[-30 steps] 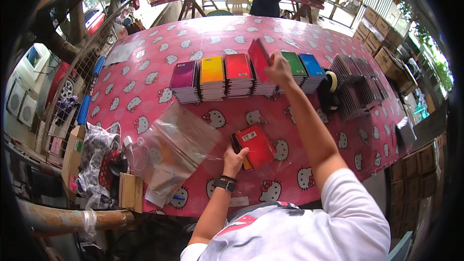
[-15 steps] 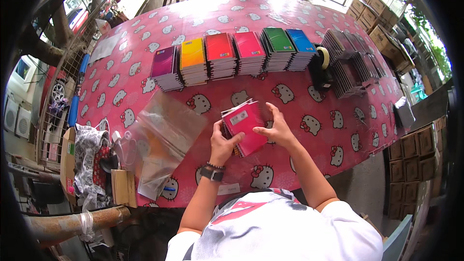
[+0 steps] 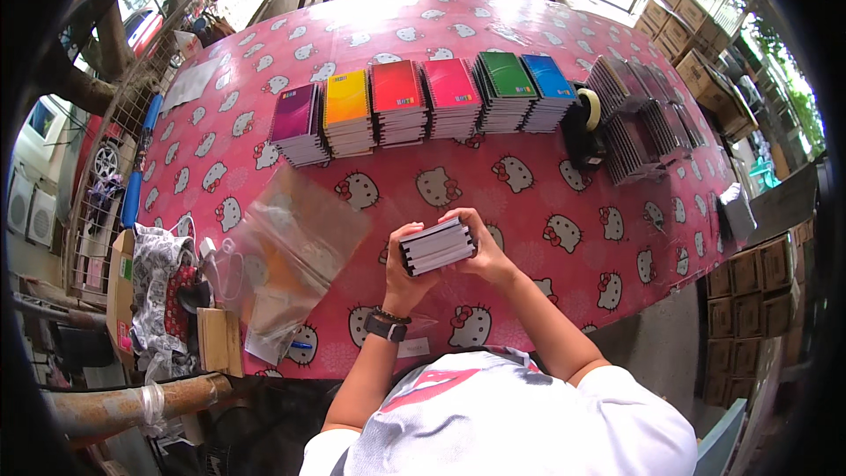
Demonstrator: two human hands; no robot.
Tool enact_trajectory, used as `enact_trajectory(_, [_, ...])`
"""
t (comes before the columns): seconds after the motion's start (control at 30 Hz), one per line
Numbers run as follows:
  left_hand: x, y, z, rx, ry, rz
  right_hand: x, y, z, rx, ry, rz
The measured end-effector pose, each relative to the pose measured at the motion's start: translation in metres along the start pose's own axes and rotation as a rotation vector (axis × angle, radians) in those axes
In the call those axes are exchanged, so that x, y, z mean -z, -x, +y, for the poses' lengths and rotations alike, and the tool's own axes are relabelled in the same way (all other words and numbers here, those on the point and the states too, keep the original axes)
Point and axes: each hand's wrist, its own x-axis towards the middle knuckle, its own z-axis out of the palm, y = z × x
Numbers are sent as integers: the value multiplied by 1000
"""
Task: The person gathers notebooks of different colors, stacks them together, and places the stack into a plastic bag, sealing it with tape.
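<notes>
Notebooks are what we have in hand: a small stack (image 3: 437,245) held edge-up between both palms, above the near edge of the table (image 3: 617,238), roughly at its middle. Going from the left, clear plastic bags (image 3: 291,251) lie toward the near left corner. Our left hand (image 3: 404,269) comes next, closed around the stack's left end, thumb on top and fingers underneath. Our right hand (image 3: 480,247) is closed on the right end the same way, so the stack sits squarely between the two.

We judge the stack light but loose. Each book is fairly stiff, yet the glossy covers could slide on one another, so pressing inward from both short ends, as we do now, seems the safest hold.

Along the far side runs a row of notebook piles (image 3: 414,106), purple at the left through blue. A tape dispenser (image 3: 583,128) stands beyond it, then dark notebooks (image 3: 643,123) fanned near the right edge.
</notes>
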Motion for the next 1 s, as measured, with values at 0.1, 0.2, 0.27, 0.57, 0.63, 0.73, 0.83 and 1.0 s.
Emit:
enact_trajectory(0.1, [-1, 12, -6, 117, 73, -41, 2, 5, 18, -17, 129, -27])
enact_trajectory(0.2, [5, 14, -13, 128, 8, 35, 9, -3, 9, -121, 427, -110])
enact_trajectory(0.27, [1, 7, -9, 201, -29, 130, 43, -32, -6, -171, 544, -362])
enact_trajectory(0.57, [13, -16, -8, 723, -129, 63, 185, -191, -104, -375, 1547, 742])
enact_trajectory(0.63, [23, -14, -12, 754, -153, 81, 164, -207, -114, -571, 1531, 639])
enact_trajectory(0.73, [26, -11, -15, 752, 28, 81, 167, -219, -122, -745, 1503, 605])
enact_trajectory(0.83, [23, -9, -15, 707, 156, 66, 182, -219, -124, -770, 1508, 586])
enact_trajectory(1.0, [32, -7, 0, 699, 130, 133, 137, -196, -104, -209, 1626, 470])
